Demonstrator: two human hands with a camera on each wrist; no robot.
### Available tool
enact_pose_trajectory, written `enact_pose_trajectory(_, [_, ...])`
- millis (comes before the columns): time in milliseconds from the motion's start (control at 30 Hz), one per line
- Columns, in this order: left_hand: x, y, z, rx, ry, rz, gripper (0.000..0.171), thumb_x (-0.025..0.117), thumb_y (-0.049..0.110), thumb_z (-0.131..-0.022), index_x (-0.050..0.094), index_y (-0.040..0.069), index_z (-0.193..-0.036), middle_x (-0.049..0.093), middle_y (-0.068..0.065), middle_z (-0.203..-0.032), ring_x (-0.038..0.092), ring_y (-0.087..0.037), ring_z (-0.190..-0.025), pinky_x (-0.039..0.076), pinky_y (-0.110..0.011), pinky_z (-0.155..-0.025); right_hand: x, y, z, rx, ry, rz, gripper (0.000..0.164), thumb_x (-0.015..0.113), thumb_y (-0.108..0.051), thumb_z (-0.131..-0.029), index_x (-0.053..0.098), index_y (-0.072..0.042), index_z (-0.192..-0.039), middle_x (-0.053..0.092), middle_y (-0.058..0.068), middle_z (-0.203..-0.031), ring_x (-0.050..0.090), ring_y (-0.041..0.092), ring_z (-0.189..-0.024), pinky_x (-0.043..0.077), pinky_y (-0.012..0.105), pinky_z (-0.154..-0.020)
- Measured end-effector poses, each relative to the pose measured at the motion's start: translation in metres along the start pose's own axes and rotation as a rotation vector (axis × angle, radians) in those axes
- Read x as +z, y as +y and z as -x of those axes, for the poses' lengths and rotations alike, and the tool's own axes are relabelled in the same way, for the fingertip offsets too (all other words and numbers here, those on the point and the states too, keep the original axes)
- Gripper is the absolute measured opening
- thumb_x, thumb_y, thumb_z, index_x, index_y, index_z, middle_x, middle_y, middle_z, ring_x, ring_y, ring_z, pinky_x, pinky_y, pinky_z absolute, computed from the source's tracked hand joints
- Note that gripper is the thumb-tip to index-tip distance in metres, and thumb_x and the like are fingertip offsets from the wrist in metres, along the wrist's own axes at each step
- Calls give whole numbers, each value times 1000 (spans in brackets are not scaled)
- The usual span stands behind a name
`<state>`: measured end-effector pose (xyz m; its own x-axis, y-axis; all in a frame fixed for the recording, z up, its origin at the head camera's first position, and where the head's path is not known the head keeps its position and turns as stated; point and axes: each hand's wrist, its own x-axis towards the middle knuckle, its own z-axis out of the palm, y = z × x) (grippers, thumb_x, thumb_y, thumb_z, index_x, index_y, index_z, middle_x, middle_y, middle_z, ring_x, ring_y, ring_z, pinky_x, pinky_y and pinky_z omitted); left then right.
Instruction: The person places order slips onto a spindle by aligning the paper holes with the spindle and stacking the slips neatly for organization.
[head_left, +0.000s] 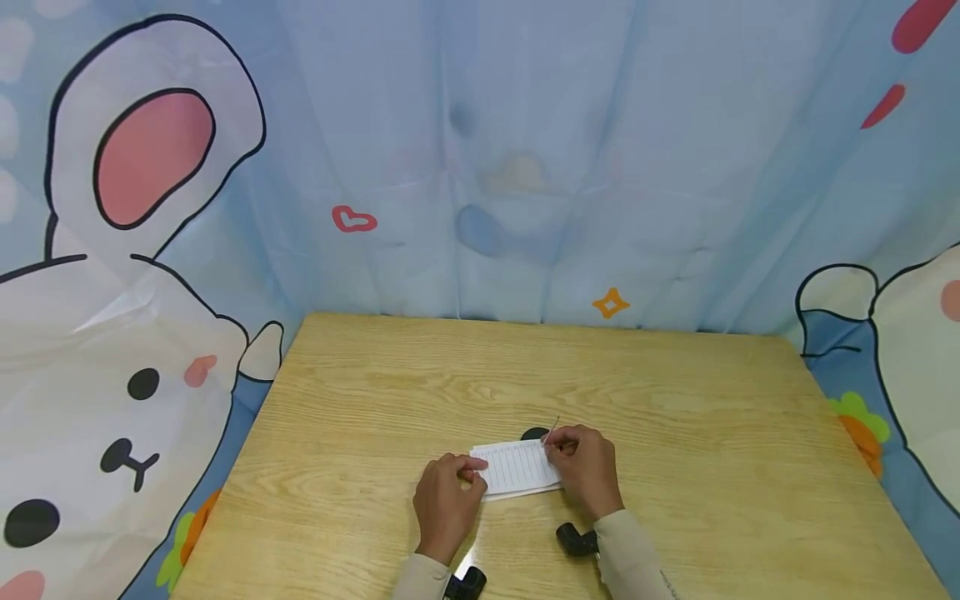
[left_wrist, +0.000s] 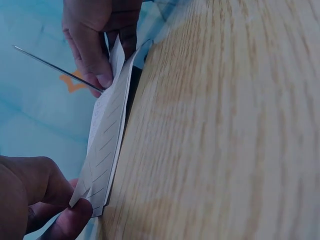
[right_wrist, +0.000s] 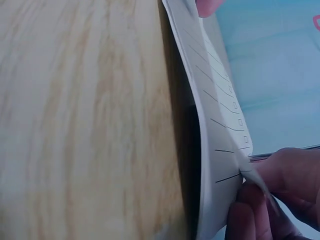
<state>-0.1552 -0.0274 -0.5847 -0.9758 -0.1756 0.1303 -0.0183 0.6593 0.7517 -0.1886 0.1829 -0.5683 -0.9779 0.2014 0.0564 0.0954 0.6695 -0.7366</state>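
Observation:
A lined white paper sheet point(head_left: 517, 465), with small printed boxes along one edge, lies over more white sheets point(left_wrist: 120, 127) like a small notepad. My left hand point(head_left: 448, 507) pinches the left end of the top sheet between thumb and finger. At the other end, my right hand point(head_left: 589, 471) pinches the sheet's corner, which bends up in the right wrist view. A thin metal rod like a needle point(left_wrist: 55, 68) sticks out from the right fingers, pointing away from the paper; its other end is hidden by the hand. The sheets are held slightly tilted over the table.
A round black object point(head_left: 534, 433) sits just behind the paper, partly covered by it. The wooden table point(head_left: 375, 400) spreads around both hands, with a printed cartoon curtain point(head_left: 525, 167) along its back edge. Black camera mounts point(head_left: 576, 540) are worn at both wrists.

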Motion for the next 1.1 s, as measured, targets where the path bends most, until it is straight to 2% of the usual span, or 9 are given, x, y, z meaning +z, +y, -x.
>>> enact_pose_trajectory(167, [1,0,1,25,7,-29,22,79,8,-74,83,28,-82,61,18,-68,52,-3,-71,37,-20,-61,0,0,1,-6,-6,35,3,82,-8,-87,82,-6,-89,73,6,-90,62,15,-76,49,28,-69])
enact_pose_trajectory(333, [1,0,2,37,5,-51,21,80,8,-73,83,27,-82,61,16,-68,50,-3,-69,37,-21,-60,-4,1,4,-11,-18,86,3,82,-12,-90,83,-12,-87,72,5,-94,65,19,-84,51,38,-79])
enact_pose_trajectory(467, [0,1,1,42,-3,-56,21,81,7,-74,83,26,-82,62,15,-68,50,-3,-69,37,-21,-61,-10,4,7,-15,-49,87,7,81,-10,-90,85,-16,-93,71,6,-96,66,21,-88,51,41,-81])
enact_pose_trajectory(600, [-1,0,1,52,-15,-54,21,82,5,-75,83,25,-83,62,14,-69,49,-3,-68,37,-21,-61,-15,9,8,-22,-100,87,17,81,-6,-91,85,-18,-103,70,6,-99,64,20,-90,50,39,-80])
enact_pose_trajectory(800, [-3,0,2,63,-40,-58,21,84,5,-76,84,23,-86,59,13,-69,45,-2,-68,35,-20,-61,-23,14,11,-48,-157,79,27,80,-3,-92,84,-19,-114,65,4,-96,54,16,-83,43,29,-74])
enact_pose_trajectory(1000, [-5,-2,5,92,-43,-96,21,88,8,-76,84,24,-89,57,11,-72,44,-2,-70,34,-19,-60,-26,18,15,-80,-155,76,32,81,1,-89,83,-16,-116,65,4,-93,50,15,-79,41,25,-69])
enact_pose_trajectory(1100, [-8,-2,8,109,-36,-126,20,90,13,-77,84,25,-92,56,13,-74,44,-2,-72,33,-19,-58,-27,19,17,-78,-143,92,32,83,-3,-88,83,-17,-117,66,3,-94,49,14,-79,39,25,-69])
